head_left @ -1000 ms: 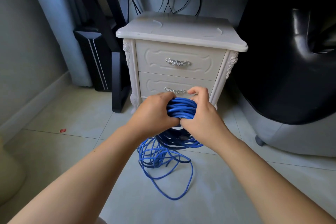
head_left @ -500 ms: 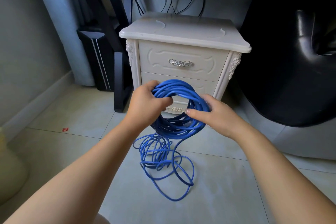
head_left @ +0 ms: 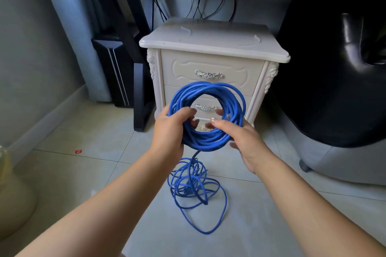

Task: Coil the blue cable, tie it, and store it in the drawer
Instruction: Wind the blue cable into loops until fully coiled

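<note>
A round coil of blue cable (head_left: 208, 92) is held upright in front of the white nightstand (head_left: 213, 48). My left hand (head_left: 169, 129) grips the coil's lower left side, fingers curled through the ring. My right hand (head_left: 240, 137) holds the lower right side, thumb over the strands and fingers behind them. A clear plug end shows on the coil's right side. The remaining cable hangs from the coil's bottom to a loose tangle (head_left: 196, 188) on the floor. Both nightstand drawers, upper (head_left: 208, 69) and lower (head_left: 205, 107), are closed.
A black and grey padded chair (head_left: 334, 89) stands at the right. A black desk leg (head_left: 140, 94) and a black computer case (head_left: 117, 69) stand left of the nightstand. Black wires hang behind it. A small red scrap (head_left: 78, 151) lies on the tiled floor.
The coil went from bunched between my hands to an open ring held upright. My right hand shifted from the coil's right side to its lower right. The view moved slightly closer.
</note>
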### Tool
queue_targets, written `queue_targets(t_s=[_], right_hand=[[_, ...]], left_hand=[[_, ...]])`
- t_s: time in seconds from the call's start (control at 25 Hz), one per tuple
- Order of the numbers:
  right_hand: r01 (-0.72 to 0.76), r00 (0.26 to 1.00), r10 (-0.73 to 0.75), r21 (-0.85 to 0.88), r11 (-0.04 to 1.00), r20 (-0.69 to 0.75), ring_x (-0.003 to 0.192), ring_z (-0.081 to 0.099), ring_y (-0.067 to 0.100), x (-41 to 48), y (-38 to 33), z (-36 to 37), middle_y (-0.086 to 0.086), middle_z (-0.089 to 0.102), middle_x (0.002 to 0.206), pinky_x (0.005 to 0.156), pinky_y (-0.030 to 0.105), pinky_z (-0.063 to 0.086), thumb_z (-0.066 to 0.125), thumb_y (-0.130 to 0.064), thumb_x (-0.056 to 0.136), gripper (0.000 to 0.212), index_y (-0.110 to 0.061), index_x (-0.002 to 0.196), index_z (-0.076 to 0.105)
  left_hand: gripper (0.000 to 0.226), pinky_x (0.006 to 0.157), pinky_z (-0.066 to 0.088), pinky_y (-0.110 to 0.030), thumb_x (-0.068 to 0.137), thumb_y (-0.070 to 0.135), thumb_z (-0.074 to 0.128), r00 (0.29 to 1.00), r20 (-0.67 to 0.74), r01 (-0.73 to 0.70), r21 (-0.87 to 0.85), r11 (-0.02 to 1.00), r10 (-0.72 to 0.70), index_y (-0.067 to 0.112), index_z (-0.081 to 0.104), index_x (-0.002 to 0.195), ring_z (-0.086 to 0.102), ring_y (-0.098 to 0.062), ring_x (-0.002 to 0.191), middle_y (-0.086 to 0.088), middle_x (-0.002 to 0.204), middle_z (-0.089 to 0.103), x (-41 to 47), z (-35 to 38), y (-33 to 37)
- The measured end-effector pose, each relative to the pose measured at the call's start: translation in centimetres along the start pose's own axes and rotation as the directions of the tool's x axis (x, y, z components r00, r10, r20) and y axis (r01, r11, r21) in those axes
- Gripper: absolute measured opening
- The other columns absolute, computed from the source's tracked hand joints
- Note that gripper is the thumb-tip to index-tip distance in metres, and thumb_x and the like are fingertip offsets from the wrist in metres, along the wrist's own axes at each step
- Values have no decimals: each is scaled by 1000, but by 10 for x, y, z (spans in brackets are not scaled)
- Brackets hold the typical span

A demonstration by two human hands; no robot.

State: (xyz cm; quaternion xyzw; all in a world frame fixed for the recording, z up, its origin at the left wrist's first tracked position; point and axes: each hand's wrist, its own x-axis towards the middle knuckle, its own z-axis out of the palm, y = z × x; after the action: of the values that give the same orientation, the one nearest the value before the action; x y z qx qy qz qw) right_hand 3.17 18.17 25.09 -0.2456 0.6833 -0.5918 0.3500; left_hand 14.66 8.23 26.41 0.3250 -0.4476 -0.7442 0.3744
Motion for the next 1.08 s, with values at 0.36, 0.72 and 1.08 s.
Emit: queue_targets(t_s=[0.36,0.72,1.08], right_hand=[[182,936,-218,-151,972,-275,63,49,17,4,-4,-19,-5,51,60,63,30,41,67,2,70,27,-19,67,52],[259,906,-410,-900,350,101,93,52,20,-19,-14,-5,-9,59,97,66,31,31,60,-21,78,24,-25,100,53],[263,956,-289,-583,769,50,93,65,5,-19,-25,-18,-20,69,98,86,30,49,75,-48,65,47,-44,108,56]], left_hand=[[57,103,48,-41,72,15,78,956,288,-62,407,911,-63,25,59,125,66,-14,108,1,113,70,2,-8,1],[83,100,30,-8,72,17,74,744,658,-664,708,240,119,32,40,146,43,-6,127,12,138,49,4,-7,-5],[16,52,35,-22,79,18,68,881,445,-446,667,597,160,23,57,69,42,-8,52,12,53,50,4,-5,3]])
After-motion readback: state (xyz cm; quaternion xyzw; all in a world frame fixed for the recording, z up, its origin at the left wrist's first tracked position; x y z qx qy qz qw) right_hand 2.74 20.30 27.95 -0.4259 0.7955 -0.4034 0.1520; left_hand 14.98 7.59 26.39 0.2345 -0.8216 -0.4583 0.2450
